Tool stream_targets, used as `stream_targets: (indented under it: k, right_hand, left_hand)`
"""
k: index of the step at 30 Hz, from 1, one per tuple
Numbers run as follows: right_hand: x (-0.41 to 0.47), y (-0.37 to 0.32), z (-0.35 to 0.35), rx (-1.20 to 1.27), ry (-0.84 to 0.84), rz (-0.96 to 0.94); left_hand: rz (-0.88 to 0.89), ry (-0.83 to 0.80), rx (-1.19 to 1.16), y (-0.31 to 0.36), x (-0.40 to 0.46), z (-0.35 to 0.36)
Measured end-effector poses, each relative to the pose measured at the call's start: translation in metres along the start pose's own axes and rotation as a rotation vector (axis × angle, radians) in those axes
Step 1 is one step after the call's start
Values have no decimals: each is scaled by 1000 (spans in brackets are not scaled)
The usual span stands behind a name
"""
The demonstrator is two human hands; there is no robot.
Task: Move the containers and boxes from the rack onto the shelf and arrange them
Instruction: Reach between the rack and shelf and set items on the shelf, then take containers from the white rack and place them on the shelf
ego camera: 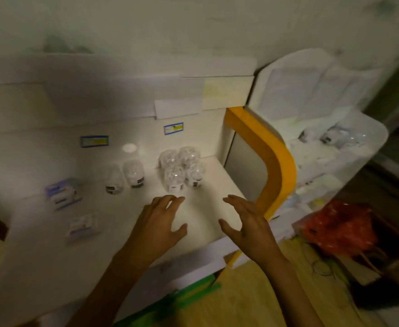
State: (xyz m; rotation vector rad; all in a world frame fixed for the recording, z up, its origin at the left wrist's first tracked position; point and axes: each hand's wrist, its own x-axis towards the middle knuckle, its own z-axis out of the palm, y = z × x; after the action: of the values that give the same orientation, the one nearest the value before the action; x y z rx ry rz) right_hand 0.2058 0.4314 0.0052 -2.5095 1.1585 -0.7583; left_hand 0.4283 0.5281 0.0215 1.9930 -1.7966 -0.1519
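Both hands empty, fingers spread and relaxed, palms facing each other over the shelf (208, 223). Left hand (160, 223) sits just short of the cluster of four clear containers (182, 171); right hand (245, 223) hovers nearer the orange side panel (271, 156). Neither touches anything.

Two more clear containers (124, 177) stand apart to the left, two small boxes (62, 193) further left near the shelf front. The white rack (368, 142) to the right holds more containers, blurred.

Judgement: the step in hand looks like tidying the cluster, or turning back to the rack for more. To do it well, cup the four from both sides together and slide, not lift; they look light and tippy. Keep labels facing forward. Leave bare shelf at right for the next load, and mind the orange panel with the right wrist.
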Motion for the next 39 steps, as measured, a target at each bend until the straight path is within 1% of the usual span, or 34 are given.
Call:
stream_targets:
  k: [4,11,15,19,22,26,31,37,39]
  right_hand:
    - [-38,59,-58,-20,71,72]
    - [-99,158,-133,-98,115,181]
    - [-112,204,-167,-83,145,273]
    - [-110,251,-185,-90,142,319]
    - [-98,291,-195,-99,136,348]
    - [-67,349,-212,-130,136,380]
    - [-9,420,-240,-136,68,406]
    - [69,494,-253,-132,37,358]
    - [94,514,-252,-120,26,336]
  left_hand:
    - [97,-27,-7,83,23,32]
    - [263,-30,-47,210,50,89]
    - [313,-72,-45,260,79,117]
    - [355,-99,-71,295,116,152]
    - [369,-112,-58,316,151,176]
    - [385,-105,-99,342,211,209]
    - [357,-81,-125,375,299,239]
    - [299,-74,-80,395,394,262]
    - [258,-95,-74,397,416,268]
